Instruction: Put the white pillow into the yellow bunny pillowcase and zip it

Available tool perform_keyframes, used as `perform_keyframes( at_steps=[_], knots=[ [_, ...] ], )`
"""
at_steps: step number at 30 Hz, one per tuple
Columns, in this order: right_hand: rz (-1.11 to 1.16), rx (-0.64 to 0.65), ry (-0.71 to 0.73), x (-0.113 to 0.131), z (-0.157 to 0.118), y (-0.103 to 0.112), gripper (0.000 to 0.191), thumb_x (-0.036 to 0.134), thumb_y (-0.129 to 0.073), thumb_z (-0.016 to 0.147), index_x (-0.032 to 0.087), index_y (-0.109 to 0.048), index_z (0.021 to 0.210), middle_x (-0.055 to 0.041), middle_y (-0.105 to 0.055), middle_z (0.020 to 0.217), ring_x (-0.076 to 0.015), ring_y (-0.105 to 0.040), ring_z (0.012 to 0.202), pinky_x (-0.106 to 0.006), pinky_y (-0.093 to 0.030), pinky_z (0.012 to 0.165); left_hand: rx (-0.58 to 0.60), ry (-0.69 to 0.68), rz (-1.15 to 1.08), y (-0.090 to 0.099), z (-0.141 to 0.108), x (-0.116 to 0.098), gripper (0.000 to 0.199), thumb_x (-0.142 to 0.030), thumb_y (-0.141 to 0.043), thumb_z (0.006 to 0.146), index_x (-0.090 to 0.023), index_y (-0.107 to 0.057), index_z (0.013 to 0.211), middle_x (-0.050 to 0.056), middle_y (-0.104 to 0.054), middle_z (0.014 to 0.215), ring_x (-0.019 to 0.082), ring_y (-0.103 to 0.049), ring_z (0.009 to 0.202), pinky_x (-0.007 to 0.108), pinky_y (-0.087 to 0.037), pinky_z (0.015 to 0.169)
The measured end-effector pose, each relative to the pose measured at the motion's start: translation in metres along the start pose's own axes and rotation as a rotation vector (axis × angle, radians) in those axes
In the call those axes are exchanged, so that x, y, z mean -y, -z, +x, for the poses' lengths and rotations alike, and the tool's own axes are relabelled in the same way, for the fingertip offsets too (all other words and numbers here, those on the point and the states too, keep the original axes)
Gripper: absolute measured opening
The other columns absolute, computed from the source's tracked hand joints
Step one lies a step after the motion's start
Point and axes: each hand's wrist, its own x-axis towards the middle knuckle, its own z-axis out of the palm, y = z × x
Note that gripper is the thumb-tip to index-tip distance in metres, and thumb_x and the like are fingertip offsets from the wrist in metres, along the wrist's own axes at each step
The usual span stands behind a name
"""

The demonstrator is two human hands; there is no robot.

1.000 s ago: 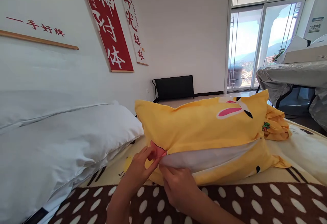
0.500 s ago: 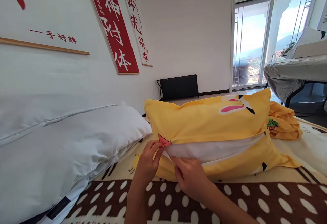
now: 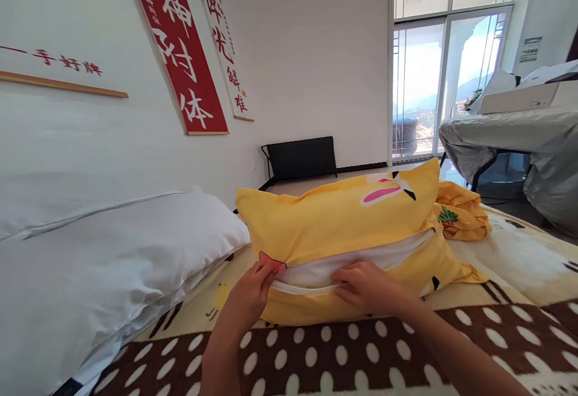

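A yellow pillowcase with cartoon print lies across the bed, and its long front opening gapes. White pillow fabric shows inside the slit. At the opening's left end, beside a pink printed patch, my left hand pinches the case's edge. My right hand is at the middle of the slit, its curled fingers closed on the lower edge; the fingertips are partly hidden against the white fabric.
White pillows are piled on the left. A crumpled orange cloth lies behind the pillowcase's right end. A brown-and-cream blanket covers the bed. Beyond stand a black folded frame and a plastic-covered table.
My right hand has moved right along the opening, away from my left hand, which still pinches the left end. The view has turned slightly right.
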Motion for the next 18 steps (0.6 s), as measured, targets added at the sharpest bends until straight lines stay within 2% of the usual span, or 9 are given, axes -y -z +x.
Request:
perform_keyframes(
  at_steps=[2, 3, 4, 6, 9, 11, 13, 16, 18],
  knots=[
    [0.059, 0.068, -0.063, -0.038, -0.023, 0.027, 0.017, 0.021, -0.053, 0.086, 0.022, -0.069, 0.081, -0.0022, -0.07, 0.076, -0.0162, -0.061, 0.071, -0.026, -0.042, 0.069, 0.062, 0.017, -0.032, -0.002, 0.003, -0.005, 0.036, -0.041, -0.034, 0.088, -0.023, -0.066, 0.09, 0.007, -0.066, 0.097, 0.021, -0.062, 0.089, 0.031, -0.049, 0.079],
    [0.097, 0.056, -0.111, -0.059, -0.037, 0.04, 0.019, 0.022, -0.05, 0.087, 0.022, -0.069, 0.082, -0.0029, -0.07, 0.079, -0.0164, -0.061, 0.072, -0.027, -0.043, 0.069, 0.086, 0.02, -0.038, -0.002, 0.004, -0.008, 0.038, -0.043, -0.034, 0.088, -0.023, -0.066, 0.087, 0.007, -0.067, 0.096, 0.021, -0.063, 0.088, 0.031, -0.049, 0.079],
    [0.121, -0.02, -0.168, -0.08, -0.05, 0.051, 0.02, 0.024, -0.048, 0.088, 0.022, -0.068, 0.084, -0.0037, -0.069, 0.081, -0.0166, -0.061, 0.074, -0.027, -0.044, 0.07, 0.109, 0.022, -0.036, -0.002, 0.005, -0.011, 0.039, -0.044, -0.033, 0.088, -0.023, -0.067, 0.085, 0.007, -0.068, 0.095, 0.022, -0.064, 0.088, 0.032, -0.049, 0.079],
    [0.091, -0.256, -0.25, -0.118, -0.075, 0.066, 0.02, 0.029, -0.047, 0.088, 0.02, -0.065, 0.087, -0.0062, -0.067, 0.085, -0.018, -0.06, 0.078, -0.029, -0.046, 0.072, 0.141, 0.034, -0.006, -0.002, 0.006, -0.018, 0.04, -0.044, -0.033, 0.087, -0.023, -0.067, 0.081, 0.007, -0.07, 0.092, 0.023, -0.065, 0.086, 0.032, -0.05, 0.078],
    [-0.118, -0.603, -0.368, -0.157, -0.097, 0.065, 0.018, 0.031, -0.05, 0.083, 0.016, -0.057, 0.092, -0.0098, -0.06, 0.089, -0.0209, -0.056, 0.08, -0.032, -0.046, 0.072, 0.181, 0.076, 0.054, -0.002, 0.006, -0.022, 0.037, -0.039, -0.035, 0.084, -0.024, -0.068, 0.078, 0.007, -0.072, 0.09, 0.024, -0.067, 0.083, 0.032, -0.052, 0.073],
    [-0.233, -0.712, -0.416, -0.169, -0.101, 0.059, 0.027, 0.027, -0.051, 0.08, 0.014, -0.053, 0.104, -0.0123, -0.057, 0.098, -0.0227, -0.055, 0.085, -0.034, -0.046, 0.074, 0.206, 0.11, 0.073, -0.003, 0.005, -0.013, 0.035, -0.038, -0.037, 0.083, -0.025, -0.069, 0.076, 0.005, -0.073, 0.089, 0.025, -0.068, 0.082, 0.033, -0.053, 0.071],
    [-0.279, -0.719, -0.396, -0.173, -0.099, 0.055, 0.033, 0.019, -0.047, 0.078, 0.015, -0.052, 0.11, -0.0123, -0.057, 0.103, -0.0233, -0.054, 0.092, -0.034, -0.045, 0.079, 0.201, 0.14, 0.074, -0.006, 0.007, 0.003, 0.034, -0.042, -0.04, 0.082, -0.027, -0.071, 0.08, 0.004, -0.074, 0.094, 0.027, -0.068, 0.089, 0.035, -0.054, 0.076],
    [-0.364, -0.657, -0.388, -0.17, -0.095, 0.058, 0.021, 0.013, -0.044, 0.079, 0.018, -0.059, 0.092, -0.0087, -0.061, 0.092, -0.0226, -0.054, 0.092, -0.033, -0.041, 0.082, 0.09, 0.173, 0.081, -0.01, 0.01, 0.03, 0.036, -0.047, -0.045, 0.077, -0.029, -0.073, 0.091, 0.002, -0.071, 0.109, 0.028, -0.064, 0.106, 0.038, -0.051, 0.091],
    [-0.458, -0.577, -0.455, -0.169, -0.092, 0.067, 0.016, 0.012, -0.045, 0.081, 0.018, -0.06, 0.084, -0.0089, -0.062, 0.087, -0.023, -0.055, 0.089, -0.032, -0.038, 0.081, 0.024, 0.165, 0.099, -0.011, 0.012, 0.039, 0.036, -0.046, -0.046, 0.075, -0.028, -0.074, 0.09, 0.001, -0.071, 0.11, 0.028, -0.064, 0.107, 0.038, -0.051, 0.093]
  ],
)
